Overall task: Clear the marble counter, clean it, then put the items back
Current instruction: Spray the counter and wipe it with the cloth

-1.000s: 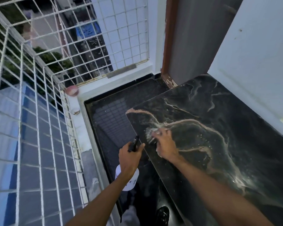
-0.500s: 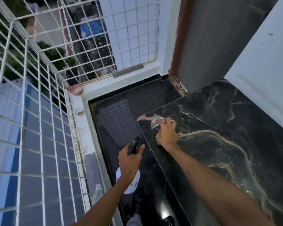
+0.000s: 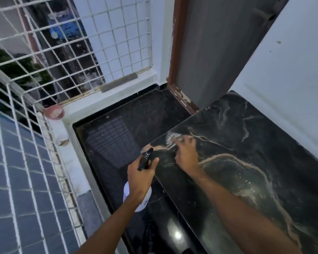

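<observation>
The black, pale-veined marble counter [image 3: 246, 162], fixed against the white wall [image 3: 292, 61], looks hard and wet-slick; the right hand [image 3: 186, 155] presses something pale and blurred, unidentifiable, against its far left corner. The left hand [image 3: 140, 176] is wrapped round the neck of a white, black-triggered spray bottle [image 3: 143, 191], likely light. Only the white wire grille [image 3: 68, 52] and small pink bowl [image 3: 54, 111] stand nearby, well clear.
</observation>
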A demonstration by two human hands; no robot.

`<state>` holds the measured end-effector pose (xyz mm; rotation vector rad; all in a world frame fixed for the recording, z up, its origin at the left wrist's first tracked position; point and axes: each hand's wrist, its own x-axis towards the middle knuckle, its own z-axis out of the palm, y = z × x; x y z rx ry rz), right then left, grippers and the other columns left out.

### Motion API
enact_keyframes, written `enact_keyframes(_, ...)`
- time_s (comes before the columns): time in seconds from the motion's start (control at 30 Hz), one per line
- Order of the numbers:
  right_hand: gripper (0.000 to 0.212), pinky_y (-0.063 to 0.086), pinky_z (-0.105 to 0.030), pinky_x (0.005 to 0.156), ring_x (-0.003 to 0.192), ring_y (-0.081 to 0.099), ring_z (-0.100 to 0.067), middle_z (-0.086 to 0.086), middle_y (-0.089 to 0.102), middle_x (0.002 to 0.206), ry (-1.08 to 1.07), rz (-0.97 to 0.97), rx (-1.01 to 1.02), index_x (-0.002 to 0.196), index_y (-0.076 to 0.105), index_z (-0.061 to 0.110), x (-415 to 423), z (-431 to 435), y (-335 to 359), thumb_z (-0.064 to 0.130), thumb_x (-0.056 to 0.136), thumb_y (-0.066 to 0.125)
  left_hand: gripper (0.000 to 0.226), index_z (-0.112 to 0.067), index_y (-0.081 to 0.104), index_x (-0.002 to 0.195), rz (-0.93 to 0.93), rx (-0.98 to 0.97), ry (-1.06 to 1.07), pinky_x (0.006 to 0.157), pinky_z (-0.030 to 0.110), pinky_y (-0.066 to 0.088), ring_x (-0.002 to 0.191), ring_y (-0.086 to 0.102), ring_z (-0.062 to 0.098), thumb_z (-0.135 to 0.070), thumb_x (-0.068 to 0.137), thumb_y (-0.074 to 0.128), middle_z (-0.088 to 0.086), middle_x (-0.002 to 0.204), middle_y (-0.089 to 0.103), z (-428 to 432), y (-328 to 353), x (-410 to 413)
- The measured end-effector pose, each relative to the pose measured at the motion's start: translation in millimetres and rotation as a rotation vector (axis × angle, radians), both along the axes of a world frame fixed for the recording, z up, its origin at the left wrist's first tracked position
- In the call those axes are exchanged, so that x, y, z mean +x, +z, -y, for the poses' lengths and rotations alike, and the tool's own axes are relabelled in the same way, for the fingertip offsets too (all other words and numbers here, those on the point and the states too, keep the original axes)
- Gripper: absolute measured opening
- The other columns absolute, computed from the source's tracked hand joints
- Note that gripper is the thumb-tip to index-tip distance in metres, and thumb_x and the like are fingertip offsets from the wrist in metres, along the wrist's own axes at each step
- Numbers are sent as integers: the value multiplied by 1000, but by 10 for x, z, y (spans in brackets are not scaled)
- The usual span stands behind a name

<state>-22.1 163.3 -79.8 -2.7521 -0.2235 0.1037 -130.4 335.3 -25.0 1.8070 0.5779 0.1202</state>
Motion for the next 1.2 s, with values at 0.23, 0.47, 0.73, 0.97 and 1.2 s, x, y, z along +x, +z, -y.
enact_keyframes(0.23,55,49,-49,94,117,40,-41,-12,41,133,-394,-49,24,130,61,25,-107,980,145,1,80,56,40,-17,57,61,-20,33,-92,60,31,47,52,49,10,-33,86,84,-8,52,54,336,59,-127)
enact_keyframes(0.47,57,51,-43,92,115,40,-28,-4,45,127,-137,-22,121,128,65,29,-1363,1376,117,-1,80,55,44,-23,52,59,-106,86,-179,61,30,46,51,49,8,-39,86,83,-13,49,53,965,123,-683)
enact_keyframes(0.73,53,40,-41,100,113,46,-40,-13,48,127,-639,-84,133,123,70,22,-1915,2805,144,-3,79,55,48,-21,51,55,-125,88,-220,63,39,51,51,50,14,-38,82,86,-9,47,51,1712,99,-1527)
enact_keyframes(0.97,55,52,-47,90,116,39,-34,-11,43,127,-235,-24,88,129,63,24,-2419,2235,84,-3,82,53,47,-16,53,56,-107,82,-158,57,28,45,48,47,10,-35,86,84,-5,47,51,1763,64,-1939)
enact_keyframes(1.2,51,48,-50,97,125,37,-36,-9,44,135,-399,-103,160,132,61,24,-2085,1571,307,0,87,54,52,-23,45,54,-59,75,-86,56,30,42,47,45,12,-33,89,82,-6,44,45,1404,49,-1993)
